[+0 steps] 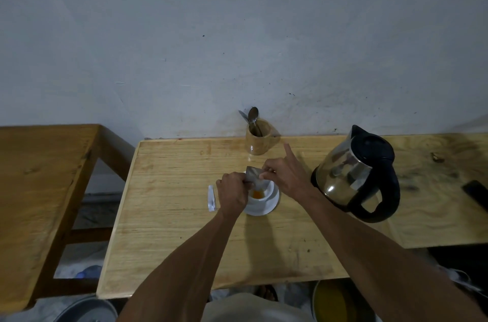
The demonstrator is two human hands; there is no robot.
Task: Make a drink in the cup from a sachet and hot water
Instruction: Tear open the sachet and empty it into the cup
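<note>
A white cup [266, 191] stands on a white saucer [264, 209] in the middle of the wooden table [169, 216]. Orange powder [258, 194] lies inside the cup. Both hands hold a silvery sachet [252, 175] tilted directly above the cup. My left hand [232, 193] grips its near side. My right hand [284, 176] pinches its far side, with the index finger sticking up. A steel kettle [351, 176] with a black lid and handle stands to the right of the cup.
A wooden holder [260, 140] with spoons stands at the back by the wall. A small white strip [211, 199] lies left of the saucer. A dark flat object [476, 196] rests at the far right. A second wooden table [39, 176] stands to the left.
</note>
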